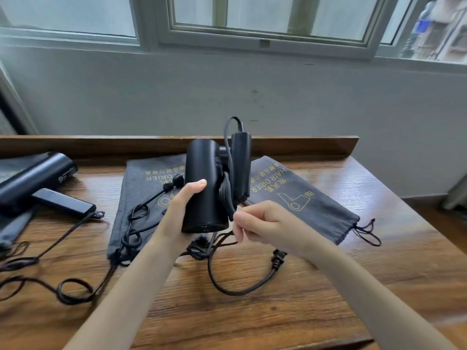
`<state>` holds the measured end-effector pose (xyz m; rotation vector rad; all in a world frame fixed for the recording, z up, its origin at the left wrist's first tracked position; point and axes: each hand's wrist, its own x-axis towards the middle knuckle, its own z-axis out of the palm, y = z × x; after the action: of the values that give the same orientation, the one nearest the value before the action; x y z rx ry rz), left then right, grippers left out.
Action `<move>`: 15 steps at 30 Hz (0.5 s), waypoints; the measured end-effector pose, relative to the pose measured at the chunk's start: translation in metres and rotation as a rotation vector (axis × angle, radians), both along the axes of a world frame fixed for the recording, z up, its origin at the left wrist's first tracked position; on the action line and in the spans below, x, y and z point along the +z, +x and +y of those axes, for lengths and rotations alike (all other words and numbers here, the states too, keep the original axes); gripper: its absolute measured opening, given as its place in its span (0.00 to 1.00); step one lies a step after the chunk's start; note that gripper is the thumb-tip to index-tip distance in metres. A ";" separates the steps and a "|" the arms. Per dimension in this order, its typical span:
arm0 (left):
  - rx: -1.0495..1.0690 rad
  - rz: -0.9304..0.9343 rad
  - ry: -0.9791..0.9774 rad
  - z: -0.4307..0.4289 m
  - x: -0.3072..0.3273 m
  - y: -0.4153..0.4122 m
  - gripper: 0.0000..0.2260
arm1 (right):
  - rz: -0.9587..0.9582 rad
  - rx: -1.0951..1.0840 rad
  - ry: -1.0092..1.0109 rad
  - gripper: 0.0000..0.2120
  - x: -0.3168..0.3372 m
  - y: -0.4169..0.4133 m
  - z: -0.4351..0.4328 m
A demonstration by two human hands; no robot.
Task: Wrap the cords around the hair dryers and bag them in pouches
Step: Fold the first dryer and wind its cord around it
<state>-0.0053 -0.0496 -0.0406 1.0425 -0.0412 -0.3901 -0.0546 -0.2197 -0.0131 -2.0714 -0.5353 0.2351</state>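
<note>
A wooden table (252,324) stands against a pale wall (353,109) below windows (273,11).

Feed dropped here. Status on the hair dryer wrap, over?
Left hand grips black folded hair dryer upright. Right hand pinches its black cord, partly wound; plug loose on wooden table. Grey fabric pouch behind, nothing blocking.

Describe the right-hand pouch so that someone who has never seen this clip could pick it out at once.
On the wooden table below the window, find the black hair dryer that the left hand holds upright. Just right of it lies a grey pouch, drawstring mouth toward the table's right edge. Unlike the left pouch, no cord lies on it.
</note>
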 end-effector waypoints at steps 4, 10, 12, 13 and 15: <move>-0.021 -0.054 -0.269 -0.006 0.000 -0.001 0.17 | 0.062 0.044 0.052 0.21 -0.004 -0.004 0.008; -0.063 -0.024 -0.439 -0.004 0.000 0.003 0.22 | 0.015 0.087 -0.051 0.22 -0.001 0.000 0.017; -0.071 0.015 -0.480 -0.002 -0.001 0.004 0.25 | -0.007 0.078 -0.143 0.22 0.000 0.004 0.017; -0.085 0.028 -0.493 -0.001 -0.002 0.003 0.26 | -0.022 0.068 -0.185 0.22 0.001 0.006 0.015; -0.119 0.058 -0.537 0.003 -0.003 0.003 0.28 | -0.059 0.045 -0.271 0.21 0.004 0.012 0.009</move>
<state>-0.0026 -0.0464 -0.0432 0.4991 -0.1481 -0.4844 -0.0431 -0.2108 -0.0087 -2.3360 -0.6145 0.2865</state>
